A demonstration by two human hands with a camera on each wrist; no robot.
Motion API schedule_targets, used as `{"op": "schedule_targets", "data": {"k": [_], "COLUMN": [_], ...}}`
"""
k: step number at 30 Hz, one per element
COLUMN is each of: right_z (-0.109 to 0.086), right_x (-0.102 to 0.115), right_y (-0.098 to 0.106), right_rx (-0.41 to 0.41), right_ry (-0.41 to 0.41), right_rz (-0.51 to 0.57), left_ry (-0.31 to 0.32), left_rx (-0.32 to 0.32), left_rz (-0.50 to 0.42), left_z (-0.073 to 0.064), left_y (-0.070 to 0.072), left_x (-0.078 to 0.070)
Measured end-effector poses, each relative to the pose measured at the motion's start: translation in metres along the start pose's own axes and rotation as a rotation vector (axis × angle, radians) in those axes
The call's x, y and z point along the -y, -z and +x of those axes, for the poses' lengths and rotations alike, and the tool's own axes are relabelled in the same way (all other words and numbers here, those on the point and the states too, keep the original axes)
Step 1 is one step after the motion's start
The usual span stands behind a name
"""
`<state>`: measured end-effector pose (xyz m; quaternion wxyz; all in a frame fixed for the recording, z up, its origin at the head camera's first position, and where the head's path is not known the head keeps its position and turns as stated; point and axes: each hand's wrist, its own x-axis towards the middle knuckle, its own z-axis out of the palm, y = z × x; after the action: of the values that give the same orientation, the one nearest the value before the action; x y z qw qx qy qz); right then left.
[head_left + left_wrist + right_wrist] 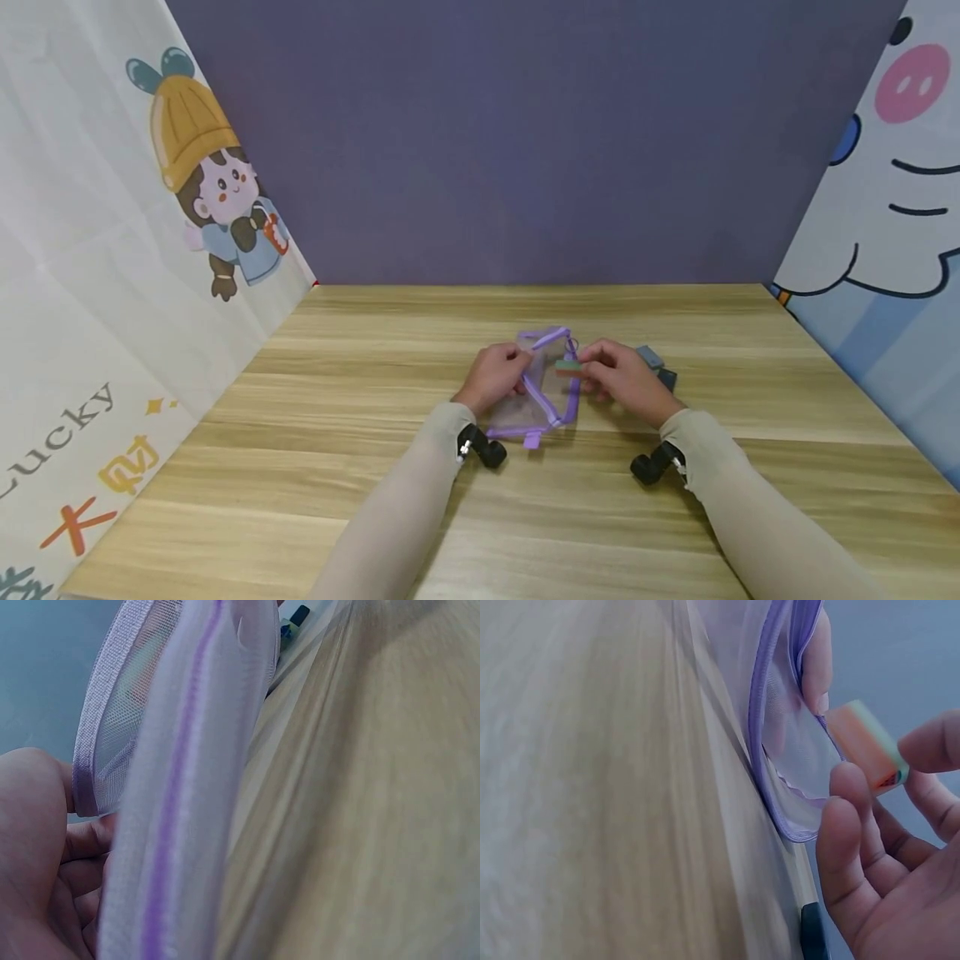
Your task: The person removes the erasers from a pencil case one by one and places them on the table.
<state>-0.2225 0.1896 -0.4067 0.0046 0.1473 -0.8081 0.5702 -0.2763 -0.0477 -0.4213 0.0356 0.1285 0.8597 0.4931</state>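
A see-through mesh zipper pouch [517,412] with purple trim lies on the table, its mouth spread apart. My left hand [495,372] pinches the pouch's near-left opening edge between thumb and fingers; the left wrist view shows the purple zipper strip [169,817] close up. In my right hand [621,379], thumb and fingertips pinch a small orange-and-green eraser [864,746]. The eraser is at the pouch's open mouth, just above the mesh, in the head view. Part of the left hand is hidden behind the pouch in its own wrist view.
Behind the right hand lie a small grey-blue block [649,357] and a dark one [667,380]. The wooden table [300,467] ends at a dark back panel [480,150], with printed cloths at both sides.
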Motion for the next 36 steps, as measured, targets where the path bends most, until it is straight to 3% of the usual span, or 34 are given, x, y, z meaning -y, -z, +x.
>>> {"op": "schedule_targets", "data": {"k": [20,36], "right_z": [0.0,-0.004], "right_x": [-0.001,-0.005], "right_y": [0.008,0.016], "right_rx": [0.0,0.019], "right_ry": [-0.044,-0.032], "right_rz": [0.08,0.04], "left_ry": [0.002,-0.007], "left_rx": [0.002,-0.011], "left_rz": [-0.001,-0.001], "left_z": [0.0,-0.001], "left_y": [0.0,0.0], "left_x": [-0.002,0.0]}}
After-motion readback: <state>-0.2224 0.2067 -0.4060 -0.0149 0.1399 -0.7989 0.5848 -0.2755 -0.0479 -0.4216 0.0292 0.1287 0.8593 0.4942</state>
